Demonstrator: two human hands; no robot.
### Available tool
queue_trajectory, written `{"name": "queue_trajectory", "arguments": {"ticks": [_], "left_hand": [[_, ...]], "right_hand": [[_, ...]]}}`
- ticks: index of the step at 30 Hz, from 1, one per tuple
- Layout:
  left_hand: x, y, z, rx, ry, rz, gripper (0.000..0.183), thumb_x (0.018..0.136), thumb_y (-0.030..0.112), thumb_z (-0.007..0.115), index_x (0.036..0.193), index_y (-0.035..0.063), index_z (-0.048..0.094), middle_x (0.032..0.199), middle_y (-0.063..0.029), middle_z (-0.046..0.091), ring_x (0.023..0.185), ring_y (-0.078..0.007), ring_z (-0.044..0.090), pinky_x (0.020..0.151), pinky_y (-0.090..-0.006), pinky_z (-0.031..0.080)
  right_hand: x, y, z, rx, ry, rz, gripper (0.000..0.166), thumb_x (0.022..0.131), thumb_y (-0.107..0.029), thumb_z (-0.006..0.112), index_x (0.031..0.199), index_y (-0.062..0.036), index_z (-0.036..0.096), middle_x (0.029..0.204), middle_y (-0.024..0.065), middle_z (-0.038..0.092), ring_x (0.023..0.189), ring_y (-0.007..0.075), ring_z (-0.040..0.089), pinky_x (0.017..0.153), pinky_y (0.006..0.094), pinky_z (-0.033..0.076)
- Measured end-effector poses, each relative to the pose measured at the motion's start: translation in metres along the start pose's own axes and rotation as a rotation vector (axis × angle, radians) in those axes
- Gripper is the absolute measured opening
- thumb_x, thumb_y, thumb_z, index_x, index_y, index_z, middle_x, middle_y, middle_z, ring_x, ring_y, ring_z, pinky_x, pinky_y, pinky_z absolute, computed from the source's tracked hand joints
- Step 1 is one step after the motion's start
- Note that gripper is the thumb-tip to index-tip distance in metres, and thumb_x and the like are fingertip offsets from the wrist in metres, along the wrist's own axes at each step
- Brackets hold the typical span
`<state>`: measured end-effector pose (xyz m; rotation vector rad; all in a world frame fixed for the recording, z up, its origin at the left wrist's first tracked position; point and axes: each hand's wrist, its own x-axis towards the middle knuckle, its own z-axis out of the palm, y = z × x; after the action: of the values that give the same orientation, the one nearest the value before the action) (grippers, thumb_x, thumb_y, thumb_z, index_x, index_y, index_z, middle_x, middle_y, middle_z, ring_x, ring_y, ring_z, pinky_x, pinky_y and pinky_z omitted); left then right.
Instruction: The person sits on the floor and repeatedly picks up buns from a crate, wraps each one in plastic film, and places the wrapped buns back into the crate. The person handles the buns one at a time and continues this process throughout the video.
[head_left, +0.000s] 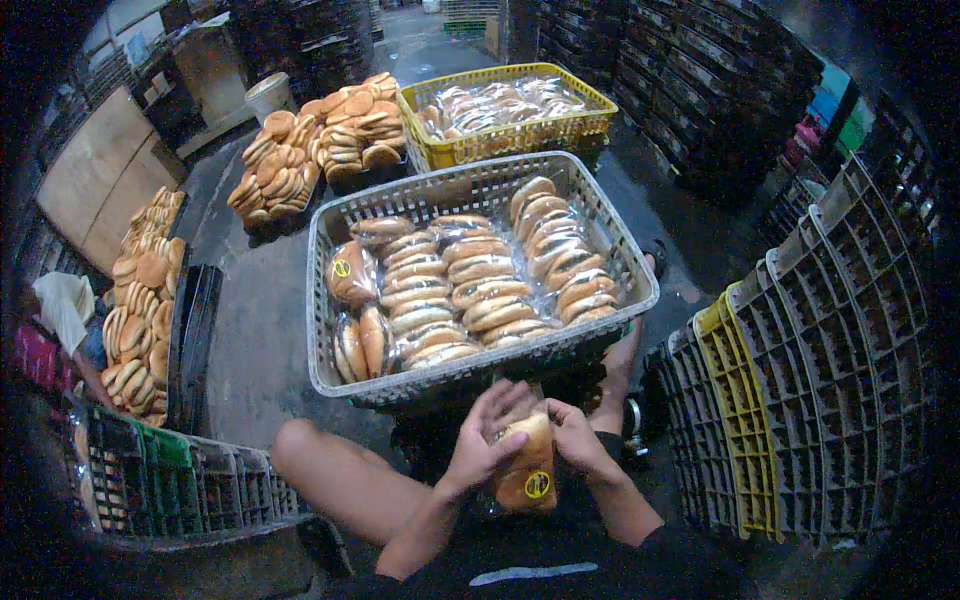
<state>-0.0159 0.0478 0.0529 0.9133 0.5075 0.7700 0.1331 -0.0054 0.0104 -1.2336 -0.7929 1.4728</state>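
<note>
A clear plastic bag of bread buns (525, 457) with a round yellow label lies in my lap between my hands. My left hand (487, 439) holds the bag from its left side, thumb across the top bun and fingers blurred. My right hand (577, 435) pinches the far right edge of the bag, its fingertips partly hidden. Just beyond my hands stands a grey plastic crate (480, 169) with several rows of bagged buns (487, 281). One bagged bun (352, 274) in its left part shows a yellow label face up.
Behind stands a yellow crate (510, 146) of bagged buns. Loose buns (281, 165) are heaped at back left, more buns (142, 322) at far left beside a person's arm (94, 382). Stacked crates (795, 375) rise on my right; another crate (187, 480) stands at lower left.
</note>
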Motion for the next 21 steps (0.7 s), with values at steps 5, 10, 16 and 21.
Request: {"name": "queue_trajectory", "arguments": {"ticks": [5,10,16,21], "left_hand": [[-0.01,-0.008,-0.023,0.343,0.048,-0.015,0.031,0.073,0.008,0.065,0.1,-0.0007,0.052,0.092,-0.0054,0.056,0.087,-0.0099,0.051,0.077,-0.0227,0.041],[-0.004,-0.031,-0.032,0.395,-0.006,0.071,0.015,0.076,0.009,0.062,0.087,0.0017,0.054,0.08,-0.0013,0.052,0.076,-0.0072,0.048,0.069,-0.0205,0.04],[0.003,-0.021,-0.019,0.602,0.006,-0.022,0.012,0.076,0.009,0.06,0.083,0.0002,0.057,0.079,-0.0032,0.057,0.075,-0.0077,0.052,0.068,-0.0212,0.042],[-0.011,-0.021,0.002,0.64,0.35,0.071,0.008,0.075,0.003,0.059,0.077,-0.0021,0.052,0.077,-0.0064,0.058,0.069,-0.0099,0.053,0.064,-0.0225,0.044]], "right_hand": [[-0.007,-0.012,0.016,-0.196,0.148,-0.405,0.018,0.076,-0.011,0.059,0.09,-0.0009,0.054,0.08,0.0027,0.055,0.08,0.012,0.051,0.073,0.024,0.041],[-0.016,-0.023,0.008,-0.063,-0.008,-0.212,0.016,0.076,-0.011,0.06,0.087,-0.0011,0.055,0.084,0.0034,0.054,0.082,0.0128,0.05,0.076,0.0241,0.04],[-0.009,-0.006,0.005,-0.17,0.076,-0.319,0.017,0.08,-0.015,0.056,0.088,0.0002,0.056,0.088,0.0044,0.055,0.086,0.0121,0.05,0.079,0.0271,0.039],[-0.01,-0.008,0.024,-0.169,0.355,-0.217,0.013,0.075,-0.011,0.06,0.079,0.0,0.055,0.082,0.0043,0.057,0.073,0.0122,0.053,0.068,0.0258,0.044]]}}
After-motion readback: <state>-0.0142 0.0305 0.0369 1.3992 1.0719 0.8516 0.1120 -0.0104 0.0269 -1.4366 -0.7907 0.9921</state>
